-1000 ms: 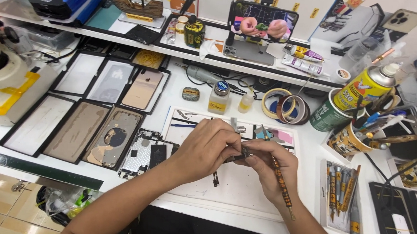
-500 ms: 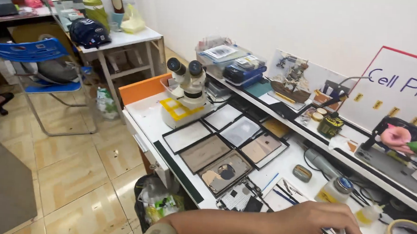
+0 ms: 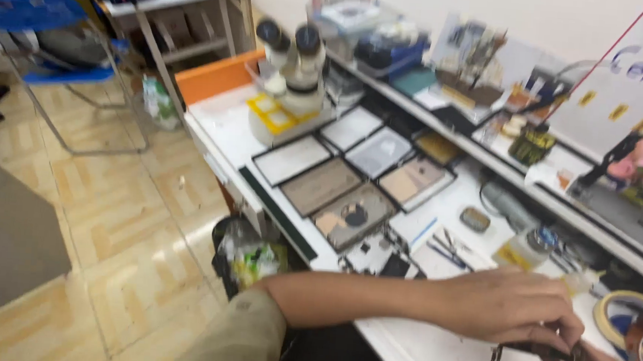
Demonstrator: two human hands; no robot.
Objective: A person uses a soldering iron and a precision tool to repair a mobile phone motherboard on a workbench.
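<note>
Hands [image 3: 550, 339] pinch blurred dark part [image 3: 530, 351]; right cropped.

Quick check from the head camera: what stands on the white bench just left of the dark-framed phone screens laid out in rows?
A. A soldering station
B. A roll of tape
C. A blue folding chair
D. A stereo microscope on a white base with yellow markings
D: the stereo microscope with twin eyepieces stands on the white bench beside the framed phone screens.

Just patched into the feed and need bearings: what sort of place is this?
Most likely a phone repair bench in a small shop. A stereo microscope stands on the white worktable, phone screen and back panels lie in rows, and tweezers lie nearby.
</note>
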